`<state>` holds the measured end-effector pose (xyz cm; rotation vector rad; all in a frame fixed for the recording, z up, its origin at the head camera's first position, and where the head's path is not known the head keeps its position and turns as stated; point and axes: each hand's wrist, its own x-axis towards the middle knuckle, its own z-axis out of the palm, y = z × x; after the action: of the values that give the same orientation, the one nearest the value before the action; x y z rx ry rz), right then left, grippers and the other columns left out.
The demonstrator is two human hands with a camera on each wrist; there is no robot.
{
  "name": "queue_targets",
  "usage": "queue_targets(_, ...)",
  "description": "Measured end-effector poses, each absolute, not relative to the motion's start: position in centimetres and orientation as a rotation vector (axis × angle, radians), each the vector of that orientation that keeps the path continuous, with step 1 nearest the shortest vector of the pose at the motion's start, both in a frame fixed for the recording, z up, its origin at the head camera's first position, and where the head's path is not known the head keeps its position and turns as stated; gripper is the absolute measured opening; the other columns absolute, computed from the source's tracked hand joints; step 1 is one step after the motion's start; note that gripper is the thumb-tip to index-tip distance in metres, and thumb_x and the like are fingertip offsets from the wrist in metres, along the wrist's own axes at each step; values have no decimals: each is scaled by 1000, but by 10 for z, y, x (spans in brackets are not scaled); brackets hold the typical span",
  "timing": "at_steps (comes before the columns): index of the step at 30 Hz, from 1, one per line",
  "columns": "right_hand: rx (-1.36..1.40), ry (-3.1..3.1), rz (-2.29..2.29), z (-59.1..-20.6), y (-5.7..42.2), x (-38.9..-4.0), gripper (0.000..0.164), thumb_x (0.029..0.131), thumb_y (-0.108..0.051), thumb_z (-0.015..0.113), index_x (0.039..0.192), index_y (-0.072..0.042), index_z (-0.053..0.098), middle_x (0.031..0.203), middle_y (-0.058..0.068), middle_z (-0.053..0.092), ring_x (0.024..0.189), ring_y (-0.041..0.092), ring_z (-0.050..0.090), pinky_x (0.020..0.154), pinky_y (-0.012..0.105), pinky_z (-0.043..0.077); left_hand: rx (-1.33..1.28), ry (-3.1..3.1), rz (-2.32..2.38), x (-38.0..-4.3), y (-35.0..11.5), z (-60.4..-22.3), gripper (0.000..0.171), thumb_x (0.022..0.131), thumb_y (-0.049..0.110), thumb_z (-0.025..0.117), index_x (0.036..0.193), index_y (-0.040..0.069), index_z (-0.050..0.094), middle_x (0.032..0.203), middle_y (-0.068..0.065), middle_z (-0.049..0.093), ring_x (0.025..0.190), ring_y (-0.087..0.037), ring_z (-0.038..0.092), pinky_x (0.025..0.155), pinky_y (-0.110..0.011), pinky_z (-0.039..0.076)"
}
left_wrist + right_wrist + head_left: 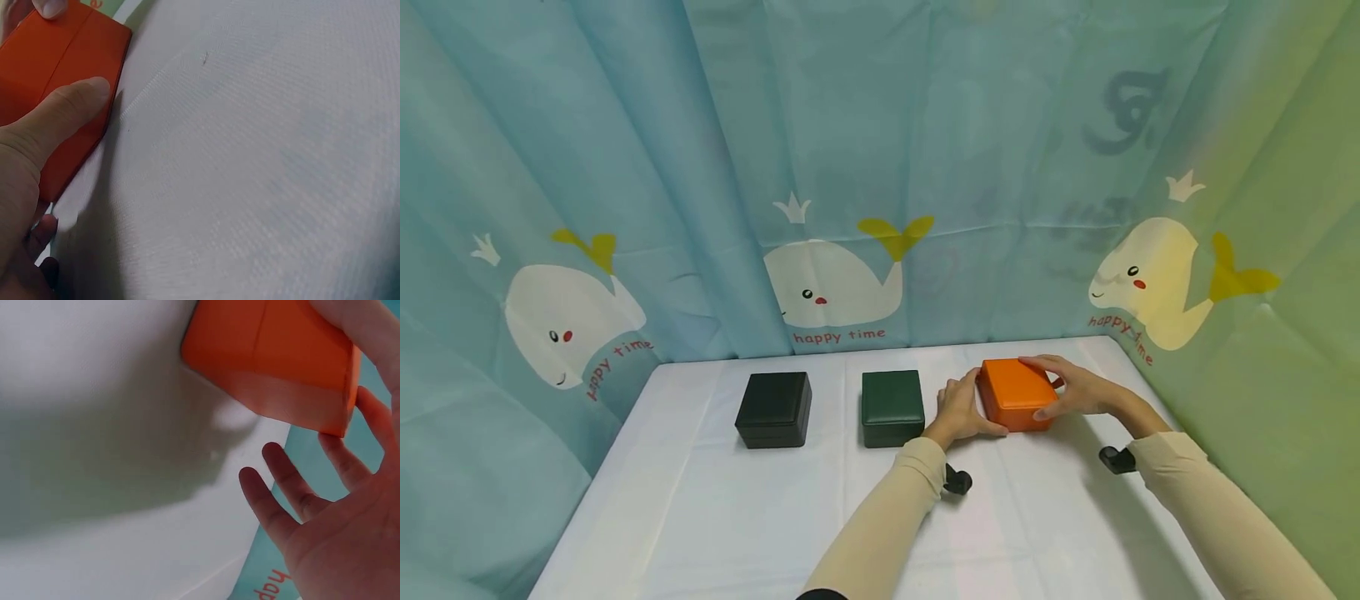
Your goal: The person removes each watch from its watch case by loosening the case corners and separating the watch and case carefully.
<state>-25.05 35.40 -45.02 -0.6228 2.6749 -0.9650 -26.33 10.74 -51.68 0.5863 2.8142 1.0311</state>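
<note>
An orange lidded box [1018, 385] rests on the white-covered table toward the right, lid down. My left hand [959, 411] grips its left side, the thumb [78, 103] laid along the front face and the fingers toward the back. From the right, my right hand [1075, 388] pinches the box between a thumb at the front corner and a finger at the back top edge. Its other fingers [294, 487] spread loosely beside the orange box [269, 369] in the right wrist view. The far side of the box is hidden.
A dark green box [892, 400] stands just left of my left hand, closed. Further left is a closed black box [775, 404]. Behind the white table [775, 517] hangs a blue curtain [970, 275] with whale prints; a greenish curtain [1292, 400] borders the right side.
</note>
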Motion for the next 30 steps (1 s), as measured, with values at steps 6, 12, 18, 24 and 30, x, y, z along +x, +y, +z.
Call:
queue_targets(6, -597, 2689, -906, -446, 354, -250, 95, 78, -28, 90, 156, -5, 40, 153, 30, 37, 125, 43, 47, 98, 58, 48, 558, 2792, 1029, -263, 108, -515, 113, 65, 47, 97, 157, 17, 38, 150, 3, 52, 122, -18, 46, 103, -33, 37)
queue_targets(12, -514, 2648, -880, -437, 353, -256, 95, 77, -29, 91, 156, -9, 43, 151, 27, 44, 113, 35, 53, 91, 47, 50, 546, 2796, 1012, -265, 109, -515, 115, 64, 47, 98, 158, 17, 37, 150, 3, 51, 123, -17, 46, 103, -32, 37)
queue_targets(18, -390, 2586, -836, -431, 353, -265, 97, 75, -32, 91, 157, -13, 43, 148, 26, 47, 96, 29, 53, 82, 38, 47, 546, 2801, 1011, -266, 109, -518, 115, 63, 46, 99, 157, 16, 38, 148, 2, 53, 122, -19, 47, 102, -32, 38)
queue_targets(24, -398, 2559, -849, -429, 354, -269, 95, 75, -32, 91, 156, -12, 45, 148, 25, 48, 92, 27, 52, 78, 37, 47, 512, 2808, 972, -267, 110, -518, 115, 63, 48, 98, 157, 18, 39, 146, 4, 54, 124, -16, 47, 104, -31, 38)
queue_targets(30, -413, 2534, -881, -427, 356, -272, 93, 75, -31, 91, 155, -11, 46, 152, 26, 44, 94, 27, 51, 78, 37, 46, 474, 2791, 998, -266, 109, -517, 114, 63, 47, 99, 156, 18, 41, 144, 3, 54, 121, -16, 47, 105, -31, 39)
